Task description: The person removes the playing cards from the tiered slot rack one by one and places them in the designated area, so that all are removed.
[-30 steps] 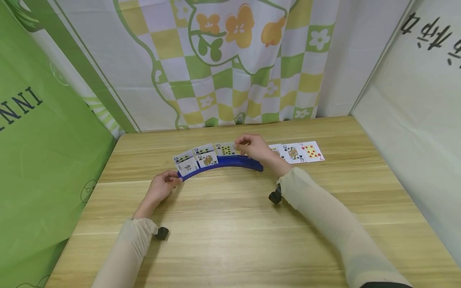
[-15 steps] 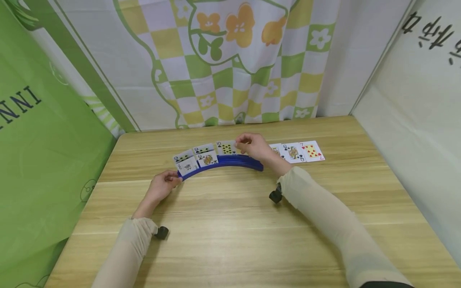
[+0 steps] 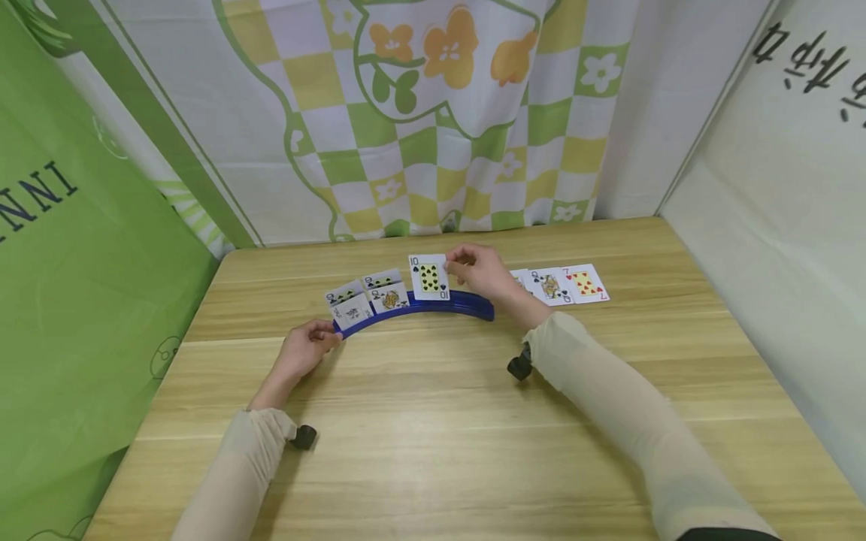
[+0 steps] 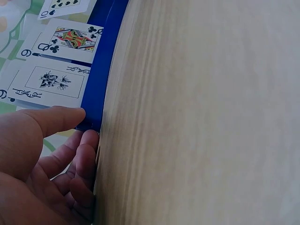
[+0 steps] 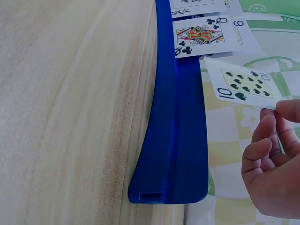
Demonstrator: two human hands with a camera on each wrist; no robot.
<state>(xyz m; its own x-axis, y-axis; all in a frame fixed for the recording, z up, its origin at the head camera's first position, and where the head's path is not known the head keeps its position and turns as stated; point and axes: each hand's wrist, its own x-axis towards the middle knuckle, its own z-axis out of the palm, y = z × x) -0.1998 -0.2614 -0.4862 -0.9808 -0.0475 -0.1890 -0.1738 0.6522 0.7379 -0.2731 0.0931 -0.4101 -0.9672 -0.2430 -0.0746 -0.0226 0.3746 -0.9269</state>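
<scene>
A curved blue card holder (image 3: pixel 460 303) lies on the table. At its left end my left hand (image 3: pixel 307 350) pinches it, thumb on top in the left wrist view. Between right thumb and fingers, my right hand (image 3: pixel 479 275) holds a ten of spades (image 3: pixel 429 279) by its right edge. The right wrist view shows that card raised clear of the holder (image 5: pixel 180 140). A joker (image 3: pixel 352 312) and a queen of clubs (image 3: pixel 390 299) stand in the holder's front row at the left. Two more cards, partly hidden, stand behind them; the left wrist view shows corner nines or sixes.
Right of the holder lies a row of face-up cards, with a queen of spades (image 3: pixel 550 287) and a seven of hearts (image 3: pixel 586 285); my right hand partly covers the row's left end. A patterned curtain (image 3: pixel 460 173) hangs behind the wooden table (image 3: pixel 419 428).
The ten of spades has risen from behind the holder's ridge, and its whole face now shows in front of the holder. My right hand rose slightly with it. My left hand stayed put.
</scene>
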